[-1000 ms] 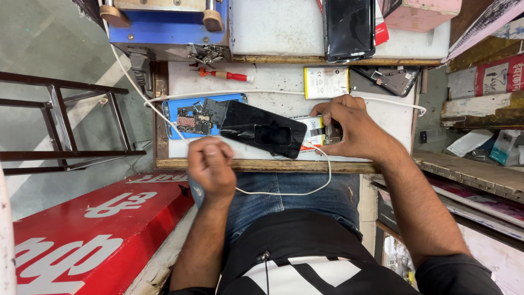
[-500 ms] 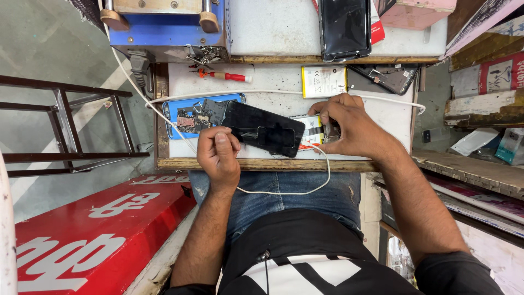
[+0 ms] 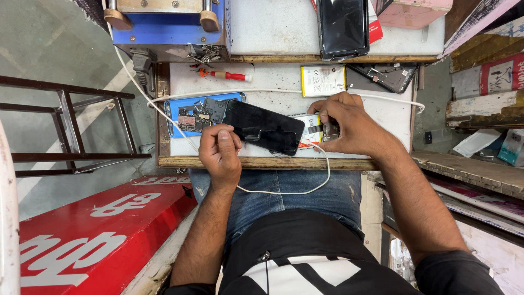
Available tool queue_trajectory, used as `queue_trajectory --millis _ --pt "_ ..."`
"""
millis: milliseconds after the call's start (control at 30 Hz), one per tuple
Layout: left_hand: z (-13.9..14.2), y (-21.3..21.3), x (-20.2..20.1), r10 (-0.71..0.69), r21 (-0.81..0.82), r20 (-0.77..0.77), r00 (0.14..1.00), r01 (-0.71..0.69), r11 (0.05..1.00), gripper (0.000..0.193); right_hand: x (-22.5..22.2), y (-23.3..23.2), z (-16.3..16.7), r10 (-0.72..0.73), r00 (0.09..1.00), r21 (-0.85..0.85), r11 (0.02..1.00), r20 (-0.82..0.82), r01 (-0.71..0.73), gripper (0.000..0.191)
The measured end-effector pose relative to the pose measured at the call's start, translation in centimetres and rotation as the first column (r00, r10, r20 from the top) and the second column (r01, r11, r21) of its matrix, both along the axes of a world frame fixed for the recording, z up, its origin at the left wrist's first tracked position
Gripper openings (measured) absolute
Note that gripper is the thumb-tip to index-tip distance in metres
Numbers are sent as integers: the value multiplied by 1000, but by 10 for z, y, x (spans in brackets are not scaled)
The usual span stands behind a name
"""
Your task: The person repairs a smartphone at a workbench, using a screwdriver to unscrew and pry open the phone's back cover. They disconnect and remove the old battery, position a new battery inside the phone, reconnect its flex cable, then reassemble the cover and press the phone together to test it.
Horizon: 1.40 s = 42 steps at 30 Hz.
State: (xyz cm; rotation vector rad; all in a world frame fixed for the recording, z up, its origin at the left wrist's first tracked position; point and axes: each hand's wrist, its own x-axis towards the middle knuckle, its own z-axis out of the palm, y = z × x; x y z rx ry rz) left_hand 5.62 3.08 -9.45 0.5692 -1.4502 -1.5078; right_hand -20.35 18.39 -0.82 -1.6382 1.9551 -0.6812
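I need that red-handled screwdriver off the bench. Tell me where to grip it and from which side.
Grip the red-handled screwdriver by its thick red handle, coming from above with fingers across it. It lies flat and alone on the white bench top, thin shaft pointing toward the blue machine.

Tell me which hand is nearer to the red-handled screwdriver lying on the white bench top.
Left. The left hand is below the red-handled screwdriver, at the bench's front edge by the black phone screen. The right hand lies farther off to the right, beyond that screen.
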Motion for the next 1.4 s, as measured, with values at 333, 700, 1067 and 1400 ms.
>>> queue_trajectory --millis 333,700,1067,1400 --pt "-1 1 -2 5 -6 2 1000 -5 1000 23 -2 1 -1 9 1000 -1 1000 -21 -9 55" --pt "3 3 -3 27 -80 67 997 -21 997 25 -5 1 -3 2 1000 36 999 -11 -2 53" --pt "3 5 -5 31 -128 111 993 -16 992 25 -5 2 -1 5 1000 53 999 -16 -4 52" --pt "7 5 -4 23 -138 132 991 -5 990 25 -3 1 1 25 1000 11 1000 -18 -25 52"
